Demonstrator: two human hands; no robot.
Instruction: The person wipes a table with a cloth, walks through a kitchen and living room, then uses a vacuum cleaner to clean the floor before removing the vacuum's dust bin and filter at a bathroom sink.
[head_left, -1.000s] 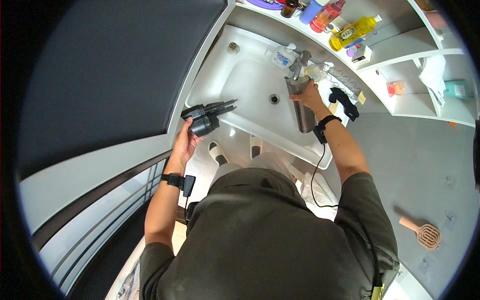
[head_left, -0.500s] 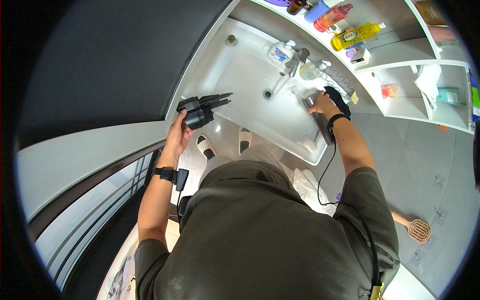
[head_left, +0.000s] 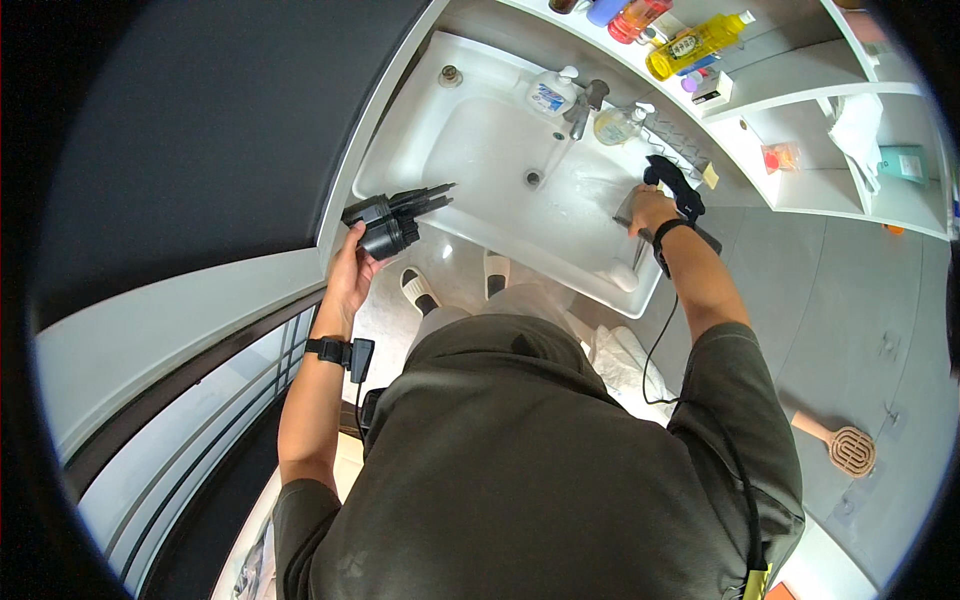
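Observation:
My left hand (head_left: 350, 270) grips a black plastic object (head_left: 388, 228) with several long, narrow prongs pointing right, held over the sink's near left corner. At the sink's right end, my right hand (head_left: 655, 210) is closed around a dark grey, elongated flat object (head_left: 706, 238). One end of it sticks out to the right past my wrist; my fingers hide its middle. A black, cloth-like bundle (head_left: 674, 180) lies just beyond that hand on the sink's corner. The white sink (head_left: 480, 130) stretches between both hands.
A faucet (head_left: 588, 108) stands at the sink's back edge between two pump bottles, a white one (head_left: 552, 92) and a clear one (head_left: 620, 124). White shelves (head_left: 790, 105) with a yellow bottle (head_left: 698, 45) curve along the upper right. A hairbrush (head_left: 850, 450) is at the right.
The dark grey object in my right hand has turned, its near end swinging away from me to the right. My left hand still holds the black object. The view has shifted slightly.

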